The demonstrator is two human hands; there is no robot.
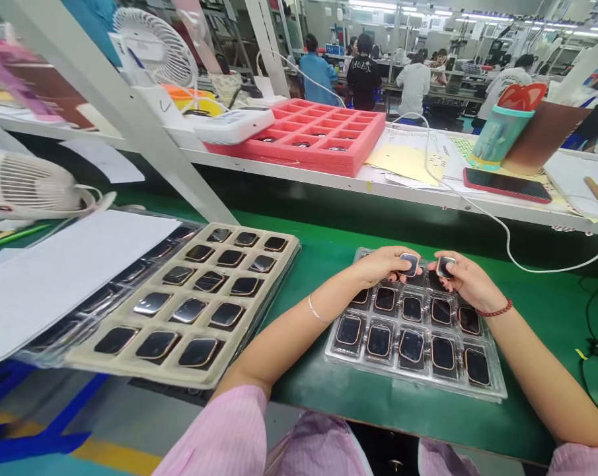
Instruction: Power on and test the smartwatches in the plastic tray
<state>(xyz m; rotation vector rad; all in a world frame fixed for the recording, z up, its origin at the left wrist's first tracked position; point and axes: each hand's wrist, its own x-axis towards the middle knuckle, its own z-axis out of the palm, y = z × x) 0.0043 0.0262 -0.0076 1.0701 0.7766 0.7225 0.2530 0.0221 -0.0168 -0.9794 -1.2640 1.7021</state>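
In the head view, the left hand (392, 262) had its fingers closed on a square, dark-faced watch body with a gold-coloured rim (409, 265). Near it, the right hand (466, 272) pinched a second dark-faced, gold-rimmed watch body (445, 267). Both were above the far part of a clear plastic compartment tray (412, 375), right of a cream rectangular compartment tray (125, 316) on the green tabletop (299, 357).

A white shelf (417, 193) runs behind the green worktop (323, 239). Strip lights (373, 4) glow far back overhead. A yellow stripe (115, 455) crosses the grey floor (147, 420) at lower left.
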